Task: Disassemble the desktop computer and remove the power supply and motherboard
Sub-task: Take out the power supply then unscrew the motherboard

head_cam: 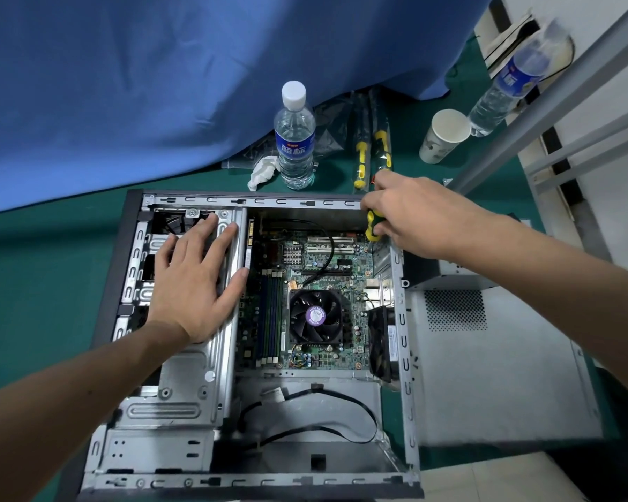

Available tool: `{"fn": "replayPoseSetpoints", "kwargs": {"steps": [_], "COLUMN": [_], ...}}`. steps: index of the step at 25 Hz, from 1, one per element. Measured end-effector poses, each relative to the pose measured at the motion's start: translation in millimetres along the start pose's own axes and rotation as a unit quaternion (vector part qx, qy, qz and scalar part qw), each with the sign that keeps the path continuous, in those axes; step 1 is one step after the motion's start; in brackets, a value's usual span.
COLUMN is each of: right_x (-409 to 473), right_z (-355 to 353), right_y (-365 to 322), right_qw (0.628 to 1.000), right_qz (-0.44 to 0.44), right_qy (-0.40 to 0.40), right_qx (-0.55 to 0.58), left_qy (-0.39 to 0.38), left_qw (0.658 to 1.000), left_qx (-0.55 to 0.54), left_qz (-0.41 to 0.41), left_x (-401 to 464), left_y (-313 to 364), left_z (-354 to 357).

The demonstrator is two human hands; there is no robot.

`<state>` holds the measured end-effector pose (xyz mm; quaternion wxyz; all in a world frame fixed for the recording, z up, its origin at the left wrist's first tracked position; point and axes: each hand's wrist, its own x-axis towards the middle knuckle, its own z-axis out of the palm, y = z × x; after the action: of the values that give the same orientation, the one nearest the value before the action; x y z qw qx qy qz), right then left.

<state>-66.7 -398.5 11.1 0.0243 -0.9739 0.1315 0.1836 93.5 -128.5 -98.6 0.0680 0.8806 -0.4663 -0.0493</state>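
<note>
Left hand [193, 280] lies flat, fingers spread, on the drive cage [211, 356] of the open computer case [403, 356] – motherboard [327, 269] inside, beside it; right hand [417, 215] grips a yellow screwdriver [373, 224] at the case's far right corner – bay below the board is open

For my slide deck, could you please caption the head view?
Left hand braces the open case; right hand works a screwdriver by the motherboard.

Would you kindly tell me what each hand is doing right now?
Left hand: open, fingers straight, resting flat on the metal drive cage.
Right hand: grips the yellow-and-green screwdriver at the computer case's far corner.
</note>
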Motion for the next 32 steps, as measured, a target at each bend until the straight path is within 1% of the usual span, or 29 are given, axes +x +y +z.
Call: {"fn": "replayPoseSetpoints", "kwargs": {"steps": [11, 16, 19, 24, 28, 30, 32], "right_x": [3, 1, 2, 9, 11, 14, 16], "right_z": [-2, -5, -6, -4, 3, 6, 3], "right_y": [-1, 1, 0, -10, -13, -13, -11], "right_qw": [1.000, 1.000, 1.000, 0.992, 0.989, 0.991, 0.992], "right_qz": [0.004, -0.015, 0.004, 0.018, 0.037, 0.026, -0.017], "right_qy": [-0.008, -0.005, -0.009, -0.024, -0.029, -0.019, -0.024], "right_qx": [-0.014, -0.021, -0.016, -0.122, -0.141, -0.129, -0.126], "left_qy": [0.004, 0.005, 0.005, 0.008, 0.009, 0.008, 0.005], "left_qw": [1.000, 1.000, 1.000, 1.000, 1.000, 1.000, 1.000], "left_qx": [-0.002, 0.000, 0.000, -0.006, -0.005, -0.004, -0.004], "left_qz": [0.001, 0.001, 0.003, 0.004, 0.004, 0.003, 0.003], "left_x": [0, 0, 0, 0, 0, 0, 0], "left_y": [0, -1, 0, -1, 0, 0, 0], "left_z": [2, 2, 2, 1, 2, 2, 2]}}
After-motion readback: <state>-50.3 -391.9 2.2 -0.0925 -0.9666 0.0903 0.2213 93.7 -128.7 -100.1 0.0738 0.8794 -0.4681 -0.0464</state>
